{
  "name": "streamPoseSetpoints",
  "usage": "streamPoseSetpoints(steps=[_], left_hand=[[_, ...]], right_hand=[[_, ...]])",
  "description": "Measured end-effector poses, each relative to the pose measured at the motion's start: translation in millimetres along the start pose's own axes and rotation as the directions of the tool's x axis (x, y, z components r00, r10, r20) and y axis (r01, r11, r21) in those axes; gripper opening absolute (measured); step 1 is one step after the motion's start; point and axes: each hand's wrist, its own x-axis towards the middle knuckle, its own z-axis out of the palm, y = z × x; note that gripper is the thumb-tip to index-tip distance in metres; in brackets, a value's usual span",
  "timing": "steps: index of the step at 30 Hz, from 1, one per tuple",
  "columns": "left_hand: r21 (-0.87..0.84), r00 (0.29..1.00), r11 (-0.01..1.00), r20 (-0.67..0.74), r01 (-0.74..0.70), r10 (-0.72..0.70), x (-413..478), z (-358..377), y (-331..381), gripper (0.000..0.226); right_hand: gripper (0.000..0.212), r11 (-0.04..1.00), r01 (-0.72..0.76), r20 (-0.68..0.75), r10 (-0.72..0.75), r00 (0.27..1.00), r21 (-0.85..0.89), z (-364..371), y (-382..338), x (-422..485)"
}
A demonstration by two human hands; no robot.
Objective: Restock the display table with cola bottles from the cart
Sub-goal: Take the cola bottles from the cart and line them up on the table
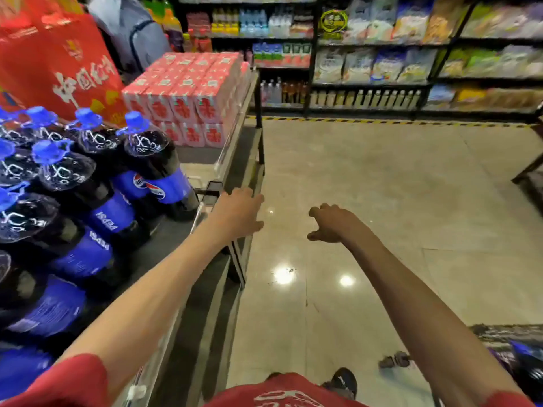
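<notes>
Several large cola bottles (88, 183) with blue caps and blue labels stand packed on the display table (205, 292) at the left. My left hand (238, 212) hovers over the table's right edge, just right of the nearest bottle (155, 168), with relaxed fingers and nothing in it. My right hand (330, 223) hangs over the floor to the right, fingers loosely curled and empty. At the bottom right corner, part of the cart (517, 356) shows with dark, blue-labelled bottles in it.
Stacked red and white drink cartons (191, 95) fill the far end of the table. A large red gift bag (58, 60) stands behind the bottles. Stocked shelves (382, 54) line the back wall behind a yellow-black floor stripe. Glossy tiled floor (382, 186) spreads right.
</notes>
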Motion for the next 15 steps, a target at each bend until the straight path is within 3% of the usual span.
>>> streamPoseSetpoints(steps=[9,15], left_hand=[[0.180,0.941,0.926,-0.013,-0.331,0.339,12.1,10.7,175.8,0.055],[0.170,0.864,0.848,0.059,-0.502,0.500,-20.0,16.7,286.1,0.058]], right_hand=[[0.066,0.906,-0.380,0.031,0.381,0.924,0.188,64.3,109.3,-160.6],[0.066,0.800,-0.531,0.090,0.529,0.844,0.280,117.2,161.8,-285.3]])
